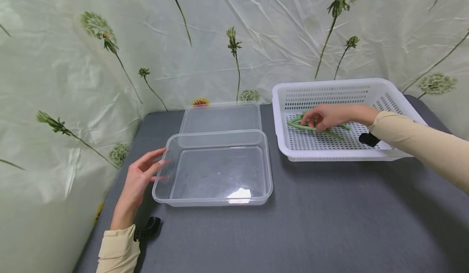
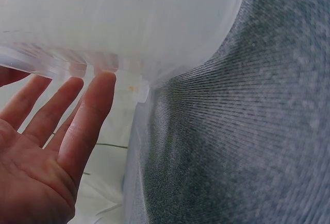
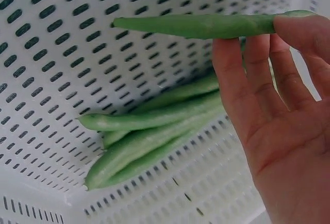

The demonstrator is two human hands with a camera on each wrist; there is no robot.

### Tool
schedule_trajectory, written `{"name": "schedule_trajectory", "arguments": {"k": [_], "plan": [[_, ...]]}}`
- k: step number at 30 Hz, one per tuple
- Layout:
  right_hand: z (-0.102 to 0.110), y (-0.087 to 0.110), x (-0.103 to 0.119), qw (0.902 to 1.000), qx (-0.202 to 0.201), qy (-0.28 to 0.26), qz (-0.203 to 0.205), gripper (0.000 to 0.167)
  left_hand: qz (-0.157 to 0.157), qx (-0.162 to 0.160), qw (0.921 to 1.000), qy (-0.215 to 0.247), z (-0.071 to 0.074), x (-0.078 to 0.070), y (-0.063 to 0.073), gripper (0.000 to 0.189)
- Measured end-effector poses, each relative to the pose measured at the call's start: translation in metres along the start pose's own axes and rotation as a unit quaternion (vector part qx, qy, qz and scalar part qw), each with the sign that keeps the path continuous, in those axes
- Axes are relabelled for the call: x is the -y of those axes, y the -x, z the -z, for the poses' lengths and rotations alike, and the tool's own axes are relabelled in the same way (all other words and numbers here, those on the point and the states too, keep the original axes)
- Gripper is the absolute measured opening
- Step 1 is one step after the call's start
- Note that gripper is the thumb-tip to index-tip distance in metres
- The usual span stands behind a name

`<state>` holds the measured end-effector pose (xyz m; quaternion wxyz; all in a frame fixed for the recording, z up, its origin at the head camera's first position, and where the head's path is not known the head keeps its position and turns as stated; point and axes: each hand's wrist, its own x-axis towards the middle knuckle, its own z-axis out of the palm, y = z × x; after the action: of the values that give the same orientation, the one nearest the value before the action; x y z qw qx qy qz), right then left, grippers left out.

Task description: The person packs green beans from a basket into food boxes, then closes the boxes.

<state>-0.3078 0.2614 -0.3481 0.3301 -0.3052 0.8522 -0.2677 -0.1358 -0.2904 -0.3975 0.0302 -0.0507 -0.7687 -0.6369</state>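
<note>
R hand (image 1: 326,116) was down in the white basket (image 1: 340,153), its grip pinching one green bean (image 3: 196,27) btwn thumb & fingers. Per R wrist view, that bean was up off the basket floor, tip sticking out past the fingers. Other beans (image 3: 170,118) lay bunched on the basket floor, nr the hand. L hand (image 1: 137,179) was at the left side of the clear container (image 1: 216,171), grip spread, fingertips touching the outer wall. Container stood uncovered on the dk gray tabletop (image 1: 293,228), w/ a clear lid (image 1: 221,116) lying flat just behind it, close to the floral sheet (image 1: 205,61). Basket sat to the R of the container, small gap btwn. Both sleeves (image 1: 421,143) were beige.
</note>
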Motion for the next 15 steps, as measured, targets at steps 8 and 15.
{"name": "schedule_trajectory", "arguments": {"k": [8, 15], "plan": [[0.002, 0.017, 0.01, 0.998, -0.055, -0.031, -0.006, 0.044, -0.001, 0.006, 1.0, 0.005, 0.0, -0.001, 0.0, 0.042], [0.006, 0.036, 0.02, 0.9928, -0.117, -0.023, -0.006, 0.042, -0.001, 0.007, 1.0, 0.006, 0.0, 0.0, -0.001, 0.041]]}}
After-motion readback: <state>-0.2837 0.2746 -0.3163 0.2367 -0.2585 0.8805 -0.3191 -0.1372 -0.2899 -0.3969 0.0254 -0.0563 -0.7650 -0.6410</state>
